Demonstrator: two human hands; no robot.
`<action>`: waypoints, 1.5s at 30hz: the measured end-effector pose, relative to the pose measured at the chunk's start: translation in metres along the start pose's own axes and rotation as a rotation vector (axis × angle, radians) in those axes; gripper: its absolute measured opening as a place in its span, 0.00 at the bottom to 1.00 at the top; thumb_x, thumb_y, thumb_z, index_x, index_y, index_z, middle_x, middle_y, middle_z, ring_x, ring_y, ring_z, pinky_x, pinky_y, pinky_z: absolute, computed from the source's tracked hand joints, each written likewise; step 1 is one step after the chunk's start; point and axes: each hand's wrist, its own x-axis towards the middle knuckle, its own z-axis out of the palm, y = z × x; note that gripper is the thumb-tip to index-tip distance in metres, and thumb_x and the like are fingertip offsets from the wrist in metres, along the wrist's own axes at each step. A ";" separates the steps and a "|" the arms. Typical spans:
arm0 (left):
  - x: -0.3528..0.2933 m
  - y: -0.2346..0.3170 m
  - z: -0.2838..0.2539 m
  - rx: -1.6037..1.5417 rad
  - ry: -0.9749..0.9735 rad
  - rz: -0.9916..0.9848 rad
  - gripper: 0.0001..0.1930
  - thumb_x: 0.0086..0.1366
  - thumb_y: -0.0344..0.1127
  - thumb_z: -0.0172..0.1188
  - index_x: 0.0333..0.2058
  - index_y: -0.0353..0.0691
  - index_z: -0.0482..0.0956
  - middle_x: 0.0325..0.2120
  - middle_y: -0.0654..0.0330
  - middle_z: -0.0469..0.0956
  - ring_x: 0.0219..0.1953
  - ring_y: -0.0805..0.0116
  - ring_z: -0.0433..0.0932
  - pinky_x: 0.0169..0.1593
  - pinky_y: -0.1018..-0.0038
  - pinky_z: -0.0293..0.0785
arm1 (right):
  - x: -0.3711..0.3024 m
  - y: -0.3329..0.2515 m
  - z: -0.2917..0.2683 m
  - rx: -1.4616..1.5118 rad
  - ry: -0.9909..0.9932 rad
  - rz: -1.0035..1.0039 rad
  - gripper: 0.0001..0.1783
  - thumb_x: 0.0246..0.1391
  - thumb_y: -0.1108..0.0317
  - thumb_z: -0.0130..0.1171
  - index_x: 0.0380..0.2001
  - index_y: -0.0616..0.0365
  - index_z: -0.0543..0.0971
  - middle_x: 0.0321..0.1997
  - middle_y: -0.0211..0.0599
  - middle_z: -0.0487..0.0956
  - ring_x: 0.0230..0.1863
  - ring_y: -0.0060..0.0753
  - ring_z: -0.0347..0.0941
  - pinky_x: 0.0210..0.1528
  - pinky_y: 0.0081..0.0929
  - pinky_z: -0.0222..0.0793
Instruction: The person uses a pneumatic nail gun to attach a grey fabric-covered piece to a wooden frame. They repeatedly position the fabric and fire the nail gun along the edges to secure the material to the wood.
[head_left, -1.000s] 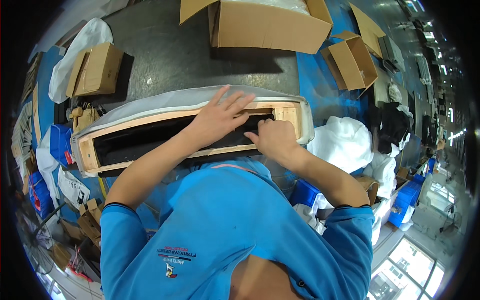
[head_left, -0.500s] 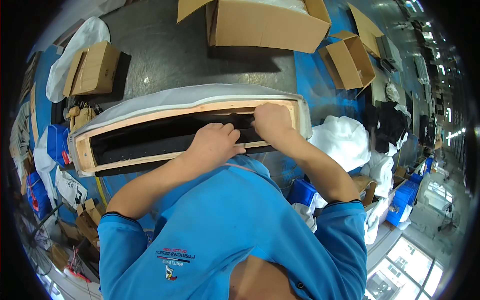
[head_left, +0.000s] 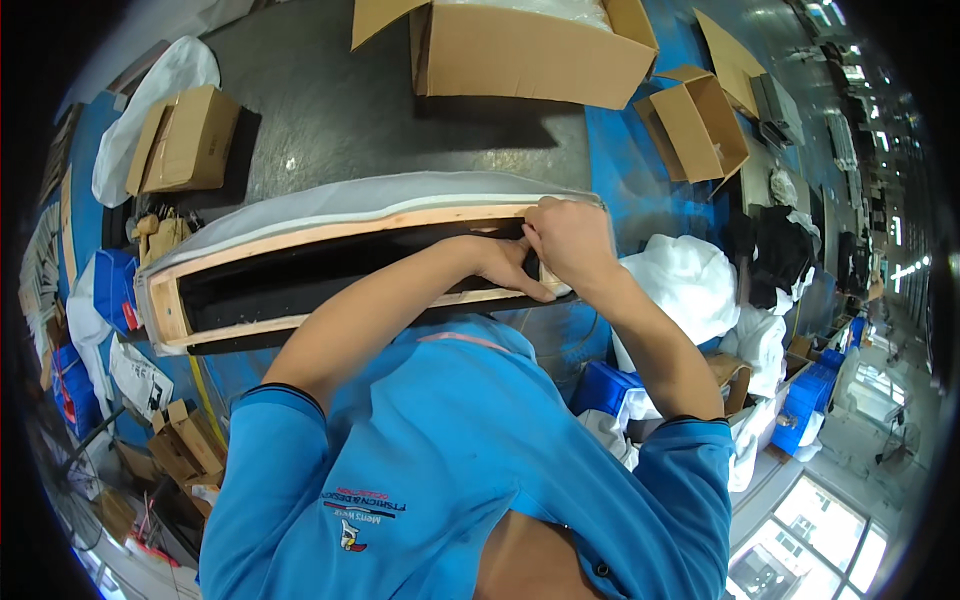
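A long wooden frame (head_left: 240, 322) lies across in front of me, padded with light grey fabric (head_left: 370, 192) along its far side. Black fabric (head_left: 330, 275) lines its inside. Both hands are at the frame's right end. My right hand (head_left: 572, 240) is closed over the far right corner, its fingers curled on the black fabric; the fingertips are mostly hidden. Beside it, my left hand (head_left: 507, 264) reaches over the near rail, thumb stretched toward that rail and apart from the fingers. Its fingertips meet the right hand and partly disappear into the dark opening.
A large open cardboard box (head_left: 530, 55) stands on the dark tabletop (head_left: 330, 110) beyond the frame. A smaller carton (head_left: 190, 140) is at far left, another open one (head_left: 690, 125) at far right. White bundled material (head_left: 685, 290) and a blue bin (head_left: 605, 388) sit to the right.
My left hand has moved right along the frame to join the right hand. My right hand has shifted slightly right and turned in at the frame's end.
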 end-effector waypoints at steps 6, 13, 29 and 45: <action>0.019 0.002 -0.007 -0.282 -0.192 0.188 0.44 0.56 0.68 0.73 0.64 0.44 0.79 0.64 0.50 0.77 0.69 0.55 0.71 0.71 0.66 0.63 | -0.005 0.006 0.024 0.023 0.051 0.002 0.09 0.53 0.61 0.67 0.28 0.55 0.83 0.32 0.39 0.83 0.32 0.49 0.82 0.36 0.46 0.77; 0.000 0.007 0.006 -0.121 0.010 0.204 0.38 0.63 0.64 0.69 0.59 0.36 0.82 0.57 0.46 0.83 0.58 0.48 0.81 0.63 0.61 0.74 | -0.019 -0.001 0.022 0.100 0.183 0.074 0.08 0.56 0.62 0.64 0.30 0.54 0.81 0.33 0.39 0.83 0.31 0.48 0.82 0.32 0.45 0.77; -0.081 -0.013 -0.007 0.752 1.003 0.375 0.12 0.57 0.32 0.69 0.39 0.39 0.81 0.62 0.52 0.74 0.60 0.51 0.75 0.66 0.53 0.67 | -0.030 -0.028 -0.004 0.015 0.081 0.115 0.13 0.47 0.67 0.71 0.38 0.51 0.86 0.46 0.39 0.79 0.49 0.44 0.79 0.50 0.45 0.74; -0.065 0.001 -0.032 0.682 0.900 0.435 0.24 0.55 0.35 0.72 0.49 0.42 0.74 0.49 0.55 0.77 0.45 0.56 0.79 0.47 0.61 0.77 | -0.017 -0.006 0.027 0.085 0.309 0.034 0.13 0.42 0.70 0.71 0.34 0.59 0.82 0.48 0.40 0.81 0.52 0.46 0.78 0.57 0.42 0.71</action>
